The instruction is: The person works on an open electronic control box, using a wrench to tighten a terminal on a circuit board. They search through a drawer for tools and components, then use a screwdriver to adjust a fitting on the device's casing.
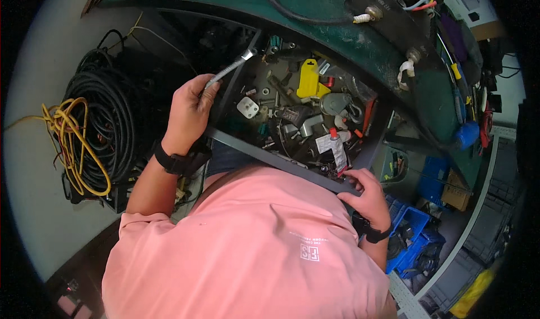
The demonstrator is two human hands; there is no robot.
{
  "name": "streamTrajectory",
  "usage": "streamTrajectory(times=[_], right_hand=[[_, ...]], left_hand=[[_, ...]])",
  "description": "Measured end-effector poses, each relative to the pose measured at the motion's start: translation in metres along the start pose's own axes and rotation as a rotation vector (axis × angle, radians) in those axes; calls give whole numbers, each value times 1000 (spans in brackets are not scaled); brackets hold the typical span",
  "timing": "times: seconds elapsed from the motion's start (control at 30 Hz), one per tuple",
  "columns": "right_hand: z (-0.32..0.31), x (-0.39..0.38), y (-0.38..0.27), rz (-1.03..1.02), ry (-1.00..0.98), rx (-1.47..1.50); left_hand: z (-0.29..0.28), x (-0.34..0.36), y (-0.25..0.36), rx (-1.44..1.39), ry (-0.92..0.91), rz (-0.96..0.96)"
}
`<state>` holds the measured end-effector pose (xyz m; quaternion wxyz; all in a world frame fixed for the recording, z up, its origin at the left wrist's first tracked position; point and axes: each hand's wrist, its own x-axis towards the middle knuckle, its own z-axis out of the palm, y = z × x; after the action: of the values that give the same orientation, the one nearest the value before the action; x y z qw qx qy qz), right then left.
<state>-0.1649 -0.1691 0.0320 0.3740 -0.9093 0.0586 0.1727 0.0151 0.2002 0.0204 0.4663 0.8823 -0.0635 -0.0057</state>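
Observation:
My left hand (pixel 188 108) grips a silver wrench (pixel 228 68), held up at the left side of an open grey drawer (pixel 256 142). My right hand (pixel 365 195) is closed over the drawer's front right corner. The drawer holds a jumble of metal fittings, a yellow plastic piece (pixel 309 77), a grey pulley-like part (pixel 337 105), a white square plate (pixel 248 107) and a red-capped tube (pixel 337 150), which lies close to my right hand.
A green bench top (pixel 371 43) overhangs the drawer, with cables and screwdrivers on it. Coiled black cable (pixel 118 139) and yellow cord (pixel 79 133) are at the left. Blue crates (pixel 410 234) and grey bins (pixel 478 218) stand at the right.

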Motion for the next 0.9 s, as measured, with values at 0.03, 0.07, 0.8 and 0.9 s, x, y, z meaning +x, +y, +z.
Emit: streamTrajectory(times=[0.03,0.07,0.8,0.9], right_hand=[[-1,1,0,-8,0,-3],[-2,2,0,-16,0,-6],[0,-1,-2,-17,18,15],[0,0,-1,-22,10,5]], left_hand=[[-1,0,0,29,-18,29],[-1,1,0,58,-37,58],[-38,9,-14,217,95,106],[-36,9,-10,206,78,90]])
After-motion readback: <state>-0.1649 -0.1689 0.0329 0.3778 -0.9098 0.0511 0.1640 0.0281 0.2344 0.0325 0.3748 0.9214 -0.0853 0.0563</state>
